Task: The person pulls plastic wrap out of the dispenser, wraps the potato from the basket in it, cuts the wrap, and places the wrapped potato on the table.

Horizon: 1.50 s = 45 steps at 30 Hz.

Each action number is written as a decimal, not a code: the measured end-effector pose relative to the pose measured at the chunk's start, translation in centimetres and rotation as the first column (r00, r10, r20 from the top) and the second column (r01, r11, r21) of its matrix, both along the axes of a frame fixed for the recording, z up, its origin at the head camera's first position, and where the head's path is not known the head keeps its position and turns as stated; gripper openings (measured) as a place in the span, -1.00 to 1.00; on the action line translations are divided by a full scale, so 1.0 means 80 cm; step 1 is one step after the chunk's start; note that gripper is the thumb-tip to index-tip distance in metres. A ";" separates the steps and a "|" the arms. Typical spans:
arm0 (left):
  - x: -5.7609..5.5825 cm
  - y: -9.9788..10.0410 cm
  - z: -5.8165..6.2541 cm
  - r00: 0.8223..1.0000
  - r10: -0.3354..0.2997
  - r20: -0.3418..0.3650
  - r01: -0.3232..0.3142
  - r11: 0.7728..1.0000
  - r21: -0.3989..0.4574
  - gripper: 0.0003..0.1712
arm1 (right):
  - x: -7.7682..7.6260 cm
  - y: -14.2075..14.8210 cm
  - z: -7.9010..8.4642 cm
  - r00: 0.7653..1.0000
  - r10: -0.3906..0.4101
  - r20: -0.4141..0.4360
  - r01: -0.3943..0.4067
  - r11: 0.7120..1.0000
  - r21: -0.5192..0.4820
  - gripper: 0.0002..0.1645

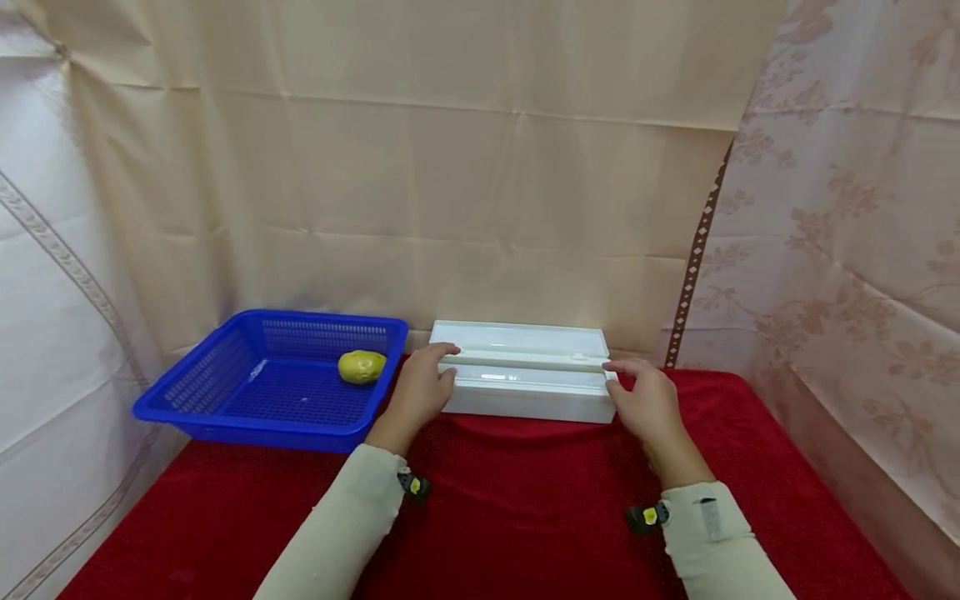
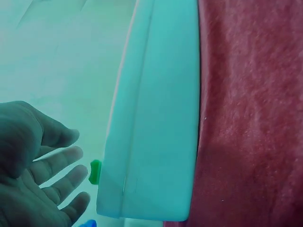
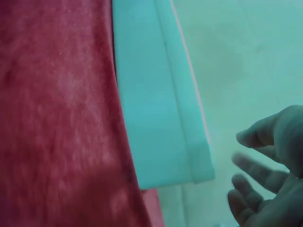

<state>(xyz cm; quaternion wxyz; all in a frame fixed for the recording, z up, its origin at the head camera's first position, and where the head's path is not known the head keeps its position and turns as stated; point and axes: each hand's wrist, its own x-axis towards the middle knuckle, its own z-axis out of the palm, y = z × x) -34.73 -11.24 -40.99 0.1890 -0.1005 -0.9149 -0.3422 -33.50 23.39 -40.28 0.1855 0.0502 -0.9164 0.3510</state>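
The white box (image 1: 528, 403) is long and glossy.

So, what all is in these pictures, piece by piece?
Basket: 1, blue, on the left
Lumpy item: 1, yellow, in the basket
Box: 1, white, right of the basket
Unclear small piece: 1, green, by the box's edge
Cloth: 1, red, beneath the box
Sheet: 1, beige, behind
Floral drape: 1, pale, right
Trimmed drape: 1, whitish, left
Wrist devices: 2, dark, one per wrist
Sleeves: 2, pale, one per arm
Left hand: 1, bare, box's left end
Right hand: 1, bare, box's right end
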 end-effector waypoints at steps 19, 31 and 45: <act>-0.002 -0.005 -0.021 0.996 0.074 -0.047 -0.083 0.964 -0.252 -0.65 | -0.020 -0.012 -0.037 0.994 0.059 -0.095 -0.046 0.990 0.132 -0.60; -0.003 -0.009 -0.028 0.984 0.096 -0.149 -0.125 0.971 -0.202 -0.88 | -0.020 -0.022 -0.044 0.981 0.087 -0.176 -0.066 0.990 0.121 -0.79; -0.008 -0.008 -0.031 0.972 0.105 -0.210 -0.140 0.977 -0.163 -0.91 | -0.024 -0.023 -0.048 0.988 0.008 -0.155 0.000 0.999 0.053 -0.76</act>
